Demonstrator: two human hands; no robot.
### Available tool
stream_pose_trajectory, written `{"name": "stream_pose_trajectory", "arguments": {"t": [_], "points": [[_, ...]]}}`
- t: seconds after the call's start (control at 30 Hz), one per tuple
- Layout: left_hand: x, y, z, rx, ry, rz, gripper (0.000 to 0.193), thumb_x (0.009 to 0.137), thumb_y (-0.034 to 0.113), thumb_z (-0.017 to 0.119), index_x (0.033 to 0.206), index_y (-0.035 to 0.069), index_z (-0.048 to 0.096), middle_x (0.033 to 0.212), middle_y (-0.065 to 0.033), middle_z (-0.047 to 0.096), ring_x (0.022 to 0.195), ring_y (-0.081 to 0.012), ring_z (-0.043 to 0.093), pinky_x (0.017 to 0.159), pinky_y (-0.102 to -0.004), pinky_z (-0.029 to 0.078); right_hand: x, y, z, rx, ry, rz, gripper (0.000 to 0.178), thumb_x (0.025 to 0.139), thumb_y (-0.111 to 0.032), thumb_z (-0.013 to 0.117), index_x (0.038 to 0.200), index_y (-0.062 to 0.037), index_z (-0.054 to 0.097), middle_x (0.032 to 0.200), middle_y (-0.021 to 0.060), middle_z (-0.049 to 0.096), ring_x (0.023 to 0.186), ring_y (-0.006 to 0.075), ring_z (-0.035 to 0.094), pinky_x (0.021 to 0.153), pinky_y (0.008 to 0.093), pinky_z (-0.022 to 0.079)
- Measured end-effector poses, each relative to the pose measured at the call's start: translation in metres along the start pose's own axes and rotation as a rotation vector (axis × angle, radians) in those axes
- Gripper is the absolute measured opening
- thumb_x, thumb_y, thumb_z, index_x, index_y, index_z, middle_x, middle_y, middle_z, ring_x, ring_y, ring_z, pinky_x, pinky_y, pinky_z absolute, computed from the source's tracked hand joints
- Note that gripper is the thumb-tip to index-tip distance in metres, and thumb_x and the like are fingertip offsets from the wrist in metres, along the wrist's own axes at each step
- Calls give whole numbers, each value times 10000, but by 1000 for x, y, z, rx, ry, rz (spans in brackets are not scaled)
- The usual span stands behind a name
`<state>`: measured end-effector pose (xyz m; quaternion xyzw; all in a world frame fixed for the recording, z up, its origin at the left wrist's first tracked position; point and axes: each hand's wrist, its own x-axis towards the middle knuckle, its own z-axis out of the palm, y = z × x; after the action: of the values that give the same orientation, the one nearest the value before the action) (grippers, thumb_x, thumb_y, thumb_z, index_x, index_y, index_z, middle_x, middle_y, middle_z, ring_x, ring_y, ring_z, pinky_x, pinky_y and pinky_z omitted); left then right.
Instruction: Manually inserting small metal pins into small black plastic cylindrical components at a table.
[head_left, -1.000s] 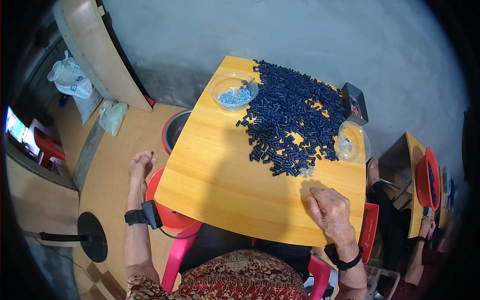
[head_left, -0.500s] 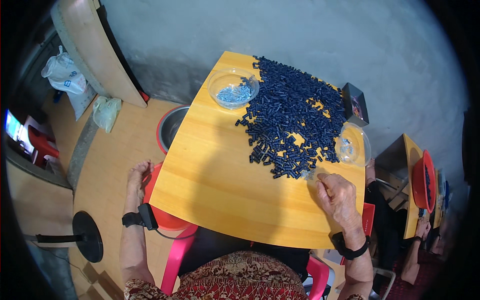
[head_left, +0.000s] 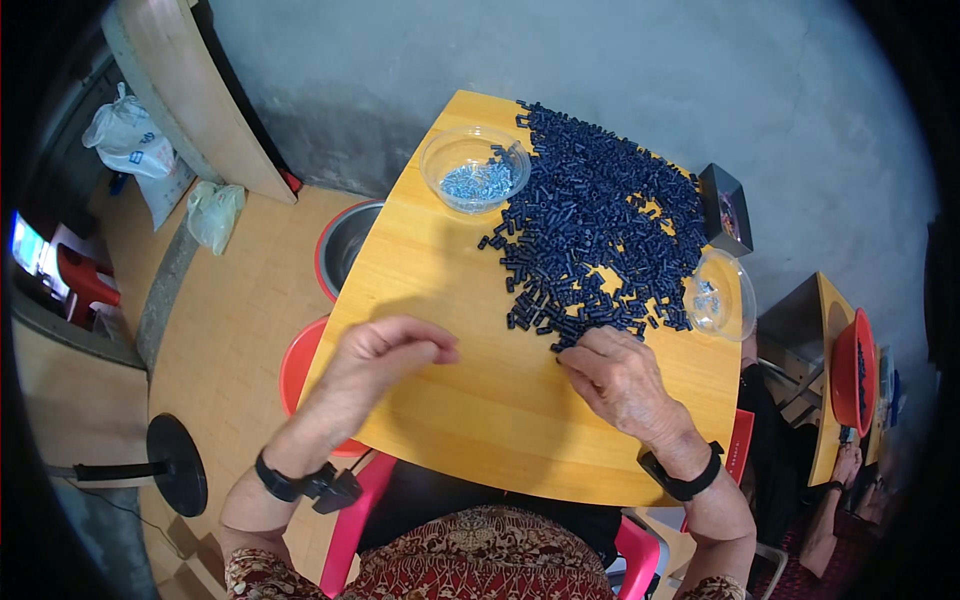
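Note:
At the near edge of a large heap of small black cylindrical pieces (head_left: 600, 200), my right hand (head_left: 625, 385) bends down with thumb and fingers drawn together. A black piece (head_left: 559, 349) shows at its fingertips. The small silver parts lying there are now covered by this hand. My left hand (head_left: 385, 358) hovers over the left-middle of the yellow table (head_left: 470, 420), fingers reaching right and the thumb slightly apart beneath them. No object shows in it. A clear round bowl (head_left: 475, 170) at the far left holds small silver parts and a few black pieces.
A second clear tub (head_left: 722, 295) and a dark box (head_left: 727, 210) stand along the right edge. Beside the table's left are a metal basin (head_left: 350, 250) and a red basin (head_left: 300, 360). Another person's hand (head_left: 848, 462) works at a side table with a red basin (head_left: 852, 372).
My left hand has come from beside the table, over the red basin, up and right above the tabletop. My right hand has shifted left onto the heap's near edge.

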<state>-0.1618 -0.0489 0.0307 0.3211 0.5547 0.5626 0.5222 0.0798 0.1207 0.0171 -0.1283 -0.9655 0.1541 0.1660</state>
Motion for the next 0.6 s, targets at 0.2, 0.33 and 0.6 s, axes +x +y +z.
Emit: {"name": "stream_pose_trajectory", "arguments": {"t": [0.2,0.33,0.6], "points": [[11,-17,31,2,-165,-95,213,930,130,580,1075,-11,649,1008,-68,676,974,-118,611,911,-261,456,3,6,11,-29,-69,17,79,736,-43,604,793,-48,549,767,91,490,775,288,541,692,398,459],[21,-28,42,28,-223,-83,222,942,136,566,1084,-13,646,1029,-56,666,987,-105,597,913,-255,452,3,7,10,-58,-91,28,84,735,-44,608,773,-45,533,776,97,493,786,293,549,694,398,469],[29,-34,54,70,-217,-76,251,950,162,562,1099,-23,643,1006,-50,667,956,-83,596,876,-232,464,2,2,12,-122,-103,93,135,751,-53,595,859,-51,514,799,97,505,817,285,571,689,398,498]]}}
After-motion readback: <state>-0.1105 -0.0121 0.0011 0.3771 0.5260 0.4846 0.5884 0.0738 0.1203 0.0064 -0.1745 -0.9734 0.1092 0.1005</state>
